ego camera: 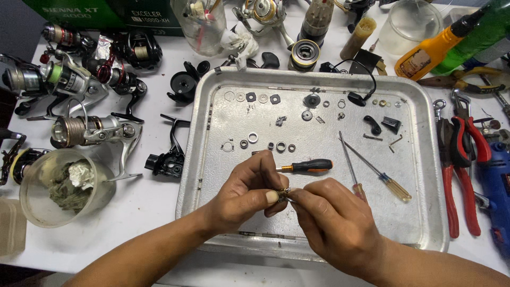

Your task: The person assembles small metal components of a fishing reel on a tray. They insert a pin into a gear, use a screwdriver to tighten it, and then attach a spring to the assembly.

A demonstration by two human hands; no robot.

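Note:
My left hand [245,194] and my right hand [330,220] meet over the near part of a metal tray [425,212]. Both pinch one small metal reel part [282,195] between fingertips; most of it is hidden by the fingers. Just beyond the hands lies a black-and-orange screwdriver [308,166]. Two thin screwdrivers [372,169] with amber handles lie crossed to the right. Several washers, rings and bearings [265,144] are laid out in rows on the tray.
Several fishing reels [87,130] lie left of the tray, with a plastic cup of dirty rags [64,186]. Red-handled pliers [459,170] and a blue tool [496,186] sit right. An orange bottle [433,50], jars and a spool stand at the back.

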